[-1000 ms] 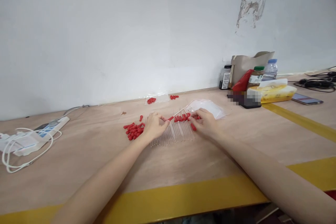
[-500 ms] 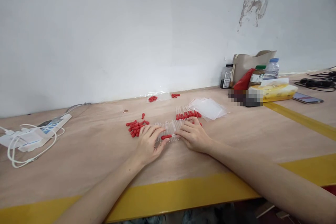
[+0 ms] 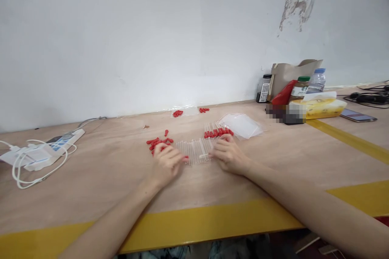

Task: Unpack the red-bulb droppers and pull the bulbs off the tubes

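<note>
A row of clear plastic tubes (image 3: 194, 149) lies on the wooden table between my hands. My left hand (image 3: 165, 162) rests at the row's left end with its fingers curled, and a red cap (image 3: 184, 157) shows at the fingertips. My right hand (image 3: 228, 154) is at the row's right end, its fingers closed on the end of a clear tube. A loose pile of red caps (image 3: 158, 142) lies just beyond my left hand. Several tubes fitted with red caps (image 3: 217, 132) lie beyond my right hand, next to a stack of clear plastic bags (image 3: 241, 124).
A power strip with white cables (image 3: 39, 156) sits at the left. Bottles, a paper bag (image 3: 291, 75), a yellow tissue pack (image 3: 323, 107), a phone (image 3: 358, 115) and black cables crowd the right. More red caps (image 3: 178, 113) lie near the wall. Yellow tape (image 3: 212, 222) marks the table's front edge.
Both hands drew back from the capped tubes toward me onto the row of clear tubes. The red cap that lay between the hands is now at my left fingertips.
</note>
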A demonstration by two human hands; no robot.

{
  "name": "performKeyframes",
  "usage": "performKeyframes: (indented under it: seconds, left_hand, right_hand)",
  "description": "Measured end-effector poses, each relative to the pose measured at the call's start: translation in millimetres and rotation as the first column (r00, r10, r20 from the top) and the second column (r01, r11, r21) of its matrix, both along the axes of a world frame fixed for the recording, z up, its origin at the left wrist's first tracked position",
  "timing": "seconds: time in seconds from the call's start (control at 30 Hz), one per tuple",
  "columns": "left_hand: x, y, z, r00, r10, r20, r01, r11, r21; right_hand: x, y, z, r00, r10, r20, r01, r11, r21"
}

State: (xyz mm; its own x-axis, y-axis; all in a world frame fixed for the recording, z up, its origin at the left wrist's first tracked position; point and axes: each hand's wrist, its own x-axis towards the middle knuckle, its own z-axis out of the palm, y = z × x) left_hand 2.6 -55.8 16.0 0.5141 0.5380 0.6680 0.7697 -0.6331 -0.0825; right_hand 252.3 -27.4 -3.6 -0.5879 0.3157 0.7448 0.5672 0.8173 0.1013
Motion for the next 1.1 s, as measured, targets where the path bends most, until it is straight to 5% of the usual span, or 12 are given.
performKeyframes:
  seconds: [0.17,0.43,0.57,0.73,0.9,1.1]
  left_hand:
    - [-26,16,8.2,0.927,0.180,0.328,-0.132,0.978,-0.164]
    - [-53,42,9.7,0.757,0.493,0.429,-0.335,0.857,-0.393]
    - [-58,55,23.5,0.784,0.511,0.351,-0.305,0.811,-0.500]
    - [-56,80,38.3,0.826,0.560,0.067,-0.447,0.722,-0.529]
    - [-59,96,35.4,0.754,0.656,-0.014,-0.554,0.626,-0.549]
    - [-62,96,29.1,0.733,0.680,-0.031,-0.575,0.593,-0.564]
  right_hand:
    - [5,14,0.8,0.954,-0.229,-0.194,0.189,0.961,-0.204]
    - [-14,23,-3.7,0.899,-0.415,-0.142,0.357,0.881,-0.310]
    - [-17,25,-4.8,0.908,-0.409,-0.092,0.378,0.893,-0.243]
    - [-21,23,-6.9,0.929,-0.363,-0.070,0.345,0.919,-0.192]
    - [-22,17,-4.8,0.958,-0.286,-0.030,0.273,0.938,-0.214]
    - [-21,16,-6.3,0.967,-0.255,-0.008,0.249,0.948,-0.197]
